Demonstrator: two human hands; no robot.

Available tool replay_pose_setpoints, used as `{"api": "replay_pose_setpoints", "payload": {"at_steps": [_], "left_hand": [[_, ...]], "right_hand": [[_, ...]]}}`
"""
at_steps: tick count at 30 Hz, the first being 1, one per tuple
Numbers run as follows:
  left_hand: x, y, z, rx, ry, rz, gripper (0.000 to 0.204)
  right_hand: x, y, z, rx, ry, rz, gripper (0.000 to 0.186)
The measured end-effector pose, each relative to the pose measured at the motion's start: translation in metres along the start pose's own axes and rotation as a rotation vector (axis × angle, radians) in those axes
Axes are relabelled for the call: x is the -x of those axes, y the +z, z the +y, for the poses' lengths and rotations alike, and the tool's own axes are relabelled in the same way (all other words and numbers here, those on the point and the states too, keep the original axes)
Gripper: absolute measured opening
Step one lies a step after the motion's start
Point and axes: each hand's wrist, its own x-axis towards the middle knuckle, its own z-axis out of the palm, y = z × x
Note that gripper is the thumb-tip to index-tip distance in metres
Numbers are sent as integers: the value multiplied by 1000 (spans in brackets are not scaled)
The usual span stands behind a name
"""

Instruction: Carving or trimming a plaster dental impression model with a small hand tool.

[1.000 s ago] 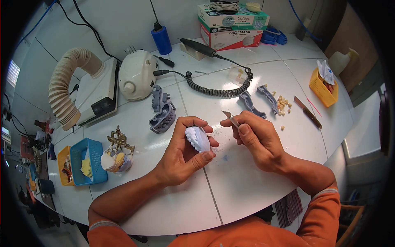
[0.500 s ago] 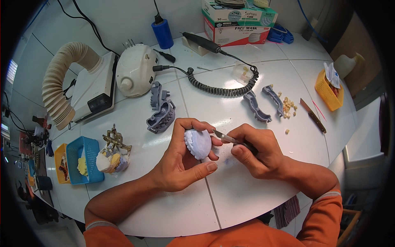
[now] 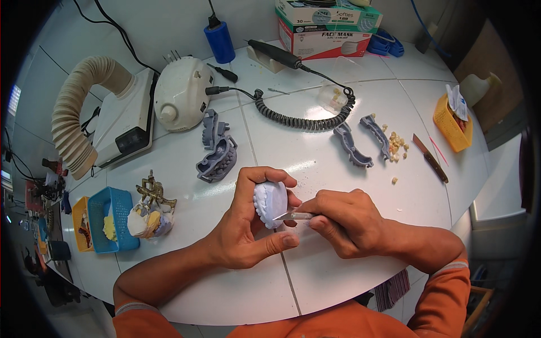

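My left hand (image 3: pixel 243 228) holds a pale lilac dental cast (image 3: pixel 273 204) upright, its scalloped row of teeth towards the left and its flat side towards the right. Fingers wrap over the top and behind it, while the thumb stretches out below. In my right hand (image 3: pixel 354 222) is a craft knife (image 3: pixel 302 216) with a silver handle, gripped like a pen. Its blade tip meets the lower edge of the cast, or lies just in front of it; contact is hard to tell. Pale dust lies on the table behind the cast.
Grey tooth-mould pieces (image 3: pixel 218 158) lie to the left, with more mould strips (image 3: pixel 352 147), loose teeth (image 3: pixel 399 143) and a wooden-handled knife (image 3: pixel 430 159) to the right. An articulator with a cast (image 3: pixel 152 217) stands near a blue basket (image 3: pixel 115 219). A coiled cable (image 3: pixel 301 122) crosses the back.
My right hand has brought the knife down and left, from beside the upper part of the cast to its lower edge. The cast has tilted slightly in my left hand.
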Motion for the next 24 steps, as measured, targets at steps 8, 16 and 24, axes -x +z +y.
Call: {"api": "replay_pose_setpoints", "payload": {"at_steps": [8,16,24], "left_hand": [[0,3,2,-18,-3,5,82],[1,1,1,-62,2,2,85],[1,1,4,-83,-16,-11,77]], "right_hand": [[3,4,-5,72,52,-59,14],[2,5,-8,123,50,-84,16],[2,7,-7,155,47,-55,18]]}}
